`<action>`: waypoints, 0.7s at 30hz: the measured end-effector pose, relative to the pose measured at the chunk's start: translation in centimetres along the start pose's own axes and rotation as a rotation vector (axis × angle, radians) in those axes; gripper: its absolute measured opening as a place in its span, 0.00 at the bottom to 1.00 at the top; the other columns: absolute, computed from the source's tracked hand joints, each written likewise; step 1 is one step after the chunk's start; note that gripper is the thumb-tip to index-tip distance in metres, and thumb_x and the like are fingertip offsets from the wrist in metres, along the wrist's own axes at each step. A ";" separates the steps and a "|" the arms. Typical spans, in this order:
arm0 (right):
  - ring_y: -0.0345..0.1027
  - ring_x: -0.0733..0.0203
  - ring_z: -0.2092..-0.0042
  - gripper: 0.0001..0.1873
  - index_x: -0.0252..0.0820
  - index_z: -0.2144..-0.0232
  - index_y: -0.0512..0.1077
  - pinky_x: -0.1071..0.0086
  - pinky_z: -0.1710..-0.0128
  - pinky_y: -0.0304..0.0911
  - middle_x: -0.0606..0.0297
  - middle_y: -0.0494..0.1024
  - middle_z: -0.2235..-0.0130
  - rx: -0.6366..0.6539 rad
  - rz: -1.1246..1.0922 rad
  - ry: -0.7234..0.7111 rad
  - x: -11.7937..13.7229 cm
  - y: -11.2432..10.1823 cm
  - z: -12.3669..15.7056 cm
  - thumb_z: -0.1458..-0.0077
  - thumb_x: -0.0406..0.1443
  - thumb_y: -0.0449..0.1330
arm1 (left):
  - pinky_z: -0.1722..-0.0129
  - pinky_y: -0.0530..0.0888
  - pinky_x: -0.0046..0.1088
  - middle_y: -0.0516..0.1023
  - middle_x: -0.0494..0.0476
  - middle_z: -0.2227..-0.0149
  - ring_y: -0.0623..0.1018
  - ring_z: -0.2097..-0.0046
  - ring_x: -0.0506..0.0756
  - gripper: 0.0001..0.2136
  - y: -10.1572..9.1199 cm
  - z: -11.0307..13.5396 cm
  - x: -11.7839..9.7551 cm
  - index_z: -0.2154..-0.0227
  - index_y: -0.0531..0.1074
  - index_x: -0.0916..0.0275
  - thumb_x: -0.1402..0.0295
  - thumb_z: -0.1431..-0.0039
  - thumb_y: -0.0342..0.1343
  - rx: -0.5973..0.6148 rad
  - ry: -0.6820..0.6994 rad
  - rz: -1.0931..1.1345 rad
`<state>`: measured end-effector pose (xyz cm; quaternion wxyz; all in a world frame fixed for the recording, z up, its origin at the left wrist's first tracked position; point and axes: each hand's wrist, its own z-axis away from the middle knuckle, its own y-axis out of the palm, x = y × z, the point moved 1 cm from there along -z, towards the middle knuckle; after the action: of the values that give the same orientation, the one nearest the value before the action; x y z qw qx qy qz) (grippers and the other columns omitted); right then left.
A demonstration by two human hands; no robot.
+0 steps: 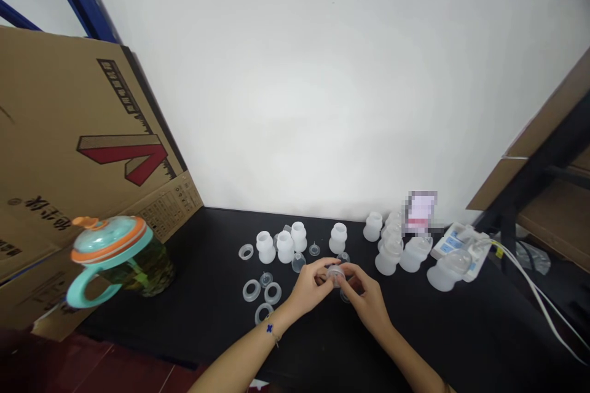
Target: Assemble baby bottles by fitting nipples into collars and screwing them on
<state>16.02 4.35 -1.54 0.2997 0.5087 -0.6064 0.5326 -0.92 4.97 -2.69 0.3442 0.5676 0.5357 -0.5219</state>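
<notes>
Between my fingertips, low over the black table, is a small translucent bottle collar [335, 271]; whether a nipple sits inside it I cannot tell. My left hand [313, 285] pinches it from the left, and my right hand [364, 295] grips its right side. Just behind my hands lies a clear dome cap [343, 256], partly covered by my fingers. A milky bottle body [338, 238] stands upright beyond them. Left of my hands are another clear cap [298, 262], a silicone nipple [314, 249] and several loose collar rings [251, 290].
Upright bottle bodies [285, 247] stand at the back left. Several capped bottles [389, 255] cluster right, beside a white power strip [463, 245] with cables. A teal-lidded jug [122, 258] with dark liquid and a cardboard box [83, 147] occupy the left. A white wall [299, 104] rises behind the table [203, 319].
</notes>
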 end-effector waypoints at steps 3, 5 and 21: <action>0.70 0.60 0.72 0.19 0.45 0.57 0.78 0.70 0.74 0.65 0.63 0.81 0.66 0.015 -0.004 -0.013 0.1 0.0 0.0 0.41 0.50 0.61 | 0.74 0.65 0.23 0.81 0.55 0.71 0.72 0.75 0.50 0.17 0.0 0.0 0.4 0.51 0.77 0.65 0.73 0.44 0.58 -0.010 -0.006 0.058; 0.70 0.60 0.72 0.18 0.45 0.55 0.77 0.70 0.74 0.65 0.64 0.81 0.66 0.031 -0.010 -0.025 0.1 -0.1 0.1 0.40 0.49 0.61 | 0.73 0.68 0.24 0.82 0.57 0.68 0.74 0.73 0.51 0.17 0.0 0.0 0.4 0.52 0.78 0.66 0.74 0.45 0.58 -0.029 -0.012 0.067; 0.70 0.60 0.74 0.18 0.44 0.53 0.77 0.70 0.73 0.65 0.66 0.79 0.72 0.044 -0.004 -0.045 -0.5 -0.1 -0.1 0.40 0.47 0.61 | 0.76 0.64 0.22 0.80 0.54 0.72 0.71 0.75 0.49 0.16 -0.1 0.0 -0.5 0.52 0.78 0.65 0.72 0.45 0.60 -0.076 0.015 0.002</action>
<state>16.23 4.58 -1.98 0.2757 0.5283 -0.6004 0.5334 -0.94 4.89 -2.20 0.3620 0.5585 0.5570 -0.4967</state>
